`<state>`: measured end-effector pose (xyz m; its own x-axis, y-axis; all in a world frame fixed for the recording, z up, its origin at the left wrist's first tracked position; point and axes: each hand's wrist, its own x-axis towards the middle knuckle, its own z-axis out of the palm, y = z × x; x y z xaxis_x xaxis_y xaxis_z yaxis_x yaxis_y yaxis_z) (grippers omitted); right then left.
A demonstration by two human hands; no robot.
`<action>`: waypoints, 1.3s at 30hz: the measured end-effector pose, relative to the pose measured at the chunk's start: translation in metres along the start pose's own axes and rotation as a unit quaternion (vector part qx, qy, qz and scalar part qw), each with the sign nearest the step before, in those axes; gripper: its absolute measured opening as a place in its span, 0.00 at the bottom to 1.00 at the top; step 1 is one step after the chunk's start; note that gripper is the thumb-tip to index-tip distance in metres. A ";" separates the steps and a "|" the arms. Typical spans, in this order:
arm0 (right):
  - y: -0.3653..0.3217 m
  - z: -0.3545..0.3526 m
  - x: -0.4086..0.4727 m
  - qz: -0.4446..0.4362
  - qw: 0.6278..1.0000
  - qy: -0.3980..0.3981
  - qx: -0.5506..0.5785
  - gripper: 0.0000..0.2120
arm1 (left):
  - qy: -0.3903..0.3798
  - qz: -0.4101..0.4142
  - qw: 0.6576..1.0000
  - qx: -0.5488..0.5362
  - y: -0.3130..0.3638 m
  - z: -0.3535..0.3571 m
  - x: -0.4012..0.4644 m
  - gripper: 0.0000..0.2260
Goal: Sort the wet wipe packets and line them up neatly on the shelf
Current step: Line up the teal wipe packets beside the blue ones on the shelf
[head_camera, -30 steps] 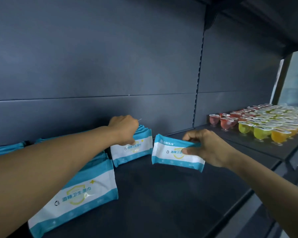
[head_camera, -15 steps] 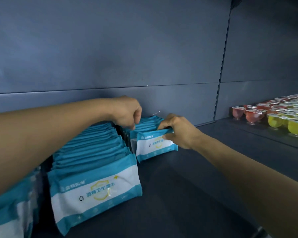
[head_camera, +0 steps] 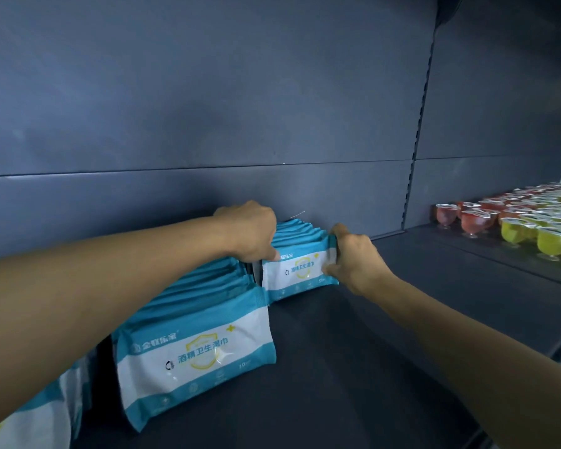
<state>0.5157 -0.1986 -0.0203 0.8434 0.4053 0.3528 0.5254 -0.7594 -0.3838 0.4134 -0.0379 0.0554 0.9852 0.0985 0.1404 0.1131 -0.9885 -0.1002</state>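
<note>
Squaring the front packet (head_camera: 300, 270) against its row (head_camera: 297, 230) at frame centre, the right hand (head_camera: 353, 257) pinches its right edge while the left hand (head_camera: 251, 233), fingers curled, presses its top left corner, probably steadying it flush on the shelf (head_camera: 370, 351).

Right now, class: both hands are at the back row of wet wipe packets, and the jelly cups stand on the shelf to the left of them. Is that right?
Not quite. The jelly cups stand to the right, as the head view shows. Both the left hand and right hand are at the back row of wet wipe packets.
</note>
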 end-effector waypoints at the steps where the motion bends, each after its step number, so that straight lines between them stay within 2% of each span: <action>1: -0.001 0.000 0.002 0.003 1.000 0.008 0.012 0.18 | 0.007 -0.002 1.000 0.003 0.000 0.000 0.000 0.12; 4: -0.002 -0.002 0.006 0.005 0.999 0.035 0.031 0.06 | 0.023 -0.003 1.000 0.012 -0.001 0.001 0.000 0.11; 6: -0.003 -0.002 0.007 0.007 0.999 0.039 0.017 0.02 | 0.028 -0.005 0.999 0.014 0.000 0.001 0.000 0.12; 19: -0.006 0.001 0.004 0.035 0.998 0.045 0.029 0.03 | 0.017 -0.023 1.000 0.013 0.000 -0.001 0.000 0.06; 24: 0.001 -0.022 -0.018 0.029 0.999 -0.005 0.031 0.18 | 0.021 -0.034 0.999 0.010 0.006 -0.007 -0.008 0.10; 30: 0.000 -0.071 -0.088 -0.018 1.000 -0.003 0.005 0.22 | 0.088 -0.005 0.996 0.011 0.043 -0.027 -0.033 0.14; 34: 0.008 -0.101 -0.150 -0.049 0.999 0.021 -0.004 0.22 | 0.091 0.053 0.994 0.009 0.091 -0.037 -0.073 0.16; 39: 0.041 -0.114 -0.241 -0.035 0.999 0.022 -0.002 0.20 | 0.072 0.113 0.990 -0.041 0.157 -0.033 -0.149 0.14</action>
<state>0.3213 -0.3858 -0.0241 0.7990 0.4346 0.4156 0.5823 -0.7318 -0.3542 0.2798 -0.2117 0.0507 0.9550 -0.1374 0.2627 -0.1244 -0.9901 -0.0657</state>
